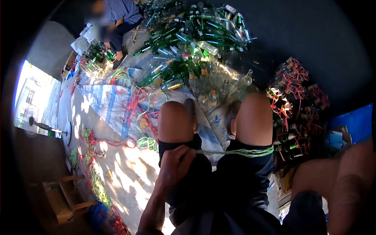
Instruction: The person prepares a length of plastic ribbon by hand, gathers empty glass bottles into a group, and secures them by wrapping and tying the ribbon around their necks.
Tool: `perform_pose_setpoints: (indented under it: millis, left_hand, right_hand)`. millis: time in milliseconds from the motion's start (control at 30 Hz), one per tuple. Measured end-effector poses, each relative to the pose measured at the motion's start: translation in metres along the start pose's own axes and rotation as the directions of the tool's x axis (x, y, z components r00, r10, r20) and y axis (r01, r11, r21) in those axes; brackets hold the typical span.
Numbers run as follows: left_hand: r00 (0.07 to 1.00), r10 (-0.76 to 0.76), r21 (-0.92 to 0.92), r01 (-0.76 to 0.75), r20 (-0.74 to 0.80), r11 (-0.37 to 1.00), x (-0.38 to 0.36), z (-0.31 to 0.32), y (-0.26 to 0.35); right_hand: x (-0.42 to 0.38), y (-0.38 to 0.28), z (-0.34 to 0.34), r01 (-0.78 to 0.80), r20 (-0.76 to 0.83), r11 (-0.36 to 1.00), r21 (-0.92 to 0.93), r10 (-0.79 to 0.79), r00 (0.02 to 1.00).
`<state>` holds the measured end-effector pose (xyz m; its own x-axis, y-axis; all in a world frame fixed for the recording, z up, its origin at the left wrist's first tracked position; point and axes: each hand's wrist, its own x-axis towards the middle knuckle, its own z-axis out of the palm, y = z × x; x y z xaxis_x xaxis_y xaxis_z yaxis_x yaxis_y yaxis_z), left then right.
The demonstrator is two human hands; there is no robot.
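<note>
A left hand's grip (178,162), fingers curled above the left thigh, pinches pale-green plastic twine (244,152) stretched rightward over black shorts (239,176), the thighs apparently bracing its strands together; the right hand is out of frame. Ahead of the grip, a blue-and-white striped woven sheet (103,102) covers part of the sun-dappled grey floor (129,166). Beyond, upright clear glass bottles (224,91) front heaped green glass bottles (176,29) beside a dark wall (301,31).

pale green strands (246,152) stretch across the lap (239,172).
</note>
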<state>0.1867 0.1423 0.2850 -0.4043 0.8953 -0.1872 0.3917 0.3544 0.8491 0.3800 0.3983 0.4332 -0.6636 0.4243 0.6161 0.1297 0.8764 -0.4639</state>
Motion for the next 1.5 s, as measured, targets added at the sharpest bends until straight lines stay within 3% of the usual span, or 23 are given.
perform_pose_setpoints:
  millis: [100, 300, 500, 700, 800, 1167, 1500]
  left_hand:
    - [1.0, 0.021, -0.005, -0.021, 0.001, 1.0, 0.0, -0.001, -0.006]
    - [0.999, 0.032, -0.12, -0.03, 0.012, 0.992, -0.001, -0.003, 0.006]
    - [0.992, 0.035, -0.198, -0.011, 0.122, 0.98, 0.006, 0.004, 0.021]
    - [0.983, 0.045, -0.177, -0.013, 0.179, 0.984, 0.009, 0.005, 0.025]
    - [0.967, 0.067, -0.169, -0.026, 0.245, 0.985, 0.006, 0.002, 0.02]
    - [0.942, 0.219, -0.173, -0.179, 0.256, 0.969, -0.004, 0.006, 0.016]
    - [0.983, 0.092, -0.177, -0.063, 0.158, 0.982, -0.007, 0.004, 0.027]
  right_hand:
    - [-0.033, -0.027, 0.003, -0.02, 0.029, 0.99, 0.136, 0.016, 0.999]
    - [-0.085, -0.036, 0.058, -0.24, 0.176, 0.884, 0.401, 0.183, 0.967]
    - [-0.152, -0.022, 0.138, -0.304, 0.414, 0.873, 0.381, 0.132, 0.901]
    - [-0.18, -0.023, 0.133, -0.587, 0.591, 0.714, 0.381, 0.3, 0.749]
    - [-0.174, -0.024, 0.113, -0.65, 0.591, 0.621, 0.438, 0.346, 0.729]
    - [-0.172, -0.027, 0.092, -0.524, 0.467, 0.728, 0.442, 0.312, 0.828]
    - [-0.173, -0.011, 0.059, -0.426, 0.322, 0.865, 0.266, 0.337, 0.885]
